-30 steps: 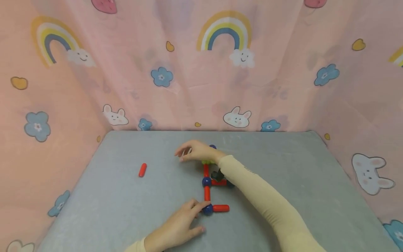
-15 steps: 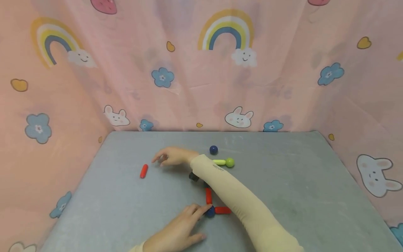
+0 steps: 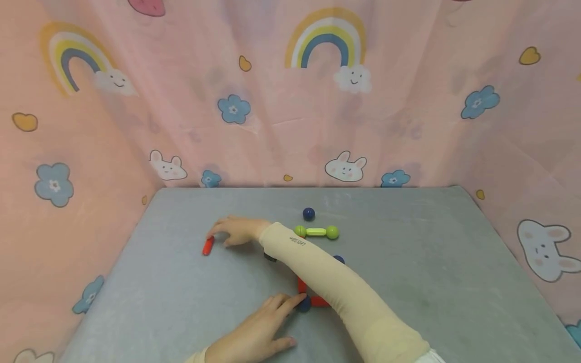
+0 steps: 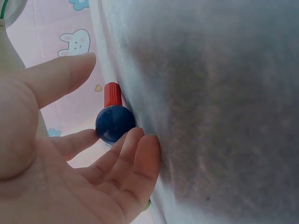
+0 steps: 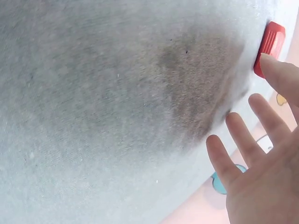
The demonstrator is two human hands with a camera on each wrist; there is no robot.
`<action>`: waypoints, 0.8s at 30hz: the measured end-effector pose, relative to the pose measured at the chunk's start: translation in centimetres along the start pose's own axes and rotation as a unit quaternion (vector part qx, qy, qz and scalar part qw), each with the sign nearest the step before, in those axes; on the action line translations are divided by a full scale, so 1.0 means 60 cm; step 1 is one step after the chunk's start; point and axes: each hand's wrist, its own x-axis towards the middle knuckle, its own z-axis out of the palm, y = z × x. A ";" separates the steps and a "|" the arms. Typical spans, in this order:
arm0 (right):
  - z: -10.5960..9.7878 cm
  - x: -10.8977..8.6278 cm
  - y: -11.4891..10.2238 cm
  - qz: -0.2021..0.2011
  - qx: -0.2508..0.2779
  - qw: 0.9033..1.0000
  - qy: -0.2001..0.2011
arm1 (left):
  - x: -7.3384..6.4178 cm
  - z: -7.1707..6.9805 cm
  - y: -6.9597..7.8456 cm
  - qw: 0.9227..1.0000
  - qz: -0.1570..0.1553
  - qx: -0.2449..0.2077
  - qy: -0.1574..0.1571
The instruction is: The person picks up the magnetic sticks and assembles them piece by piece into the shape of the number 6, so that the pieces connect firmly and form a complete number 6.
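Observation:
My right hand point(image 3: 238, 231) reaches across to the left, fingers spread. One fingertip is right at the far end of a loose red rod point(image 3: 208, 246); in the right wrist view a digit overlaps the same rod point(image 5: 270, 49). Near the front, my left hand point(image 3: 258, 327) rests with its index finger on a blue ball point(image 3: 304, 304) and its thumb apart. From that ball, one red rod point(image 3: 302, 285) runs away from me and another red rod point(image 3: 320, 301) points right. The left wrist view shows the ball point(image 4: 115, 124) beside the fingertips. My right sleeve hides the middle of the built piece.
Behind the right sleeve point(image 3: 317, 262) a second blue ball point(image 3: 338, 259) peeks out. Farther back lies a light green rod point(image 3: 316, 232) with a green ball at each end. Beyond it sits a single blue ball point(image 3: 308, 214). A patterned pink curtain point(image 3: 272, 141) surrounds the grey table point(image 3: 408, 242).
My right hand has moved left from above the built piece to the loose red rod, uncovering the green pieces and the far blue ball. My left hand has stayed on its blue ball.

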 end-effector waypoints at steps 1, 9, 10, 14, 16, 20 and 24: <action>0.000 0.000 0.001 -0.001 -0.001 1.000 0.004 | 0.000 0.000 0.000 1.000 0.001 -0.002 0.000; 0.010 0.003 -0.001 -0.011 -0.028 0.999 0.043 | 0.000 0.004 -0.001 1.000 0.021 0.010 0.021; 0.011 0.005 -0.003 -0.013 -0.028 0.998 0.048 | 0.000 0.003 -0.002 1.000 0.018 0.008 0.018; 0.014 0.010 -0.011 -0.025 -0.022 0.998 0.054 | 0.001 0.000 -0.003 1.000 0.008 -0.002 0.003; 0.015 0.013 -0.015 -0.030 -0.010 0.998 0.053 | 0.001 -0.001 -0.004 1.000 0.006 -0.002 0.000; 0.018 0.017 -0.020 -0.027 0.003 0.998 0.054 | 0.001 -0.001 -0.004 1.000 0.012 0.006 0.005; 0.024 0.024 -0.020 -0.020 -0.002 0.998 0.067 | 0.001 0.000 -0.003 1.000 0.013 0.009 0.007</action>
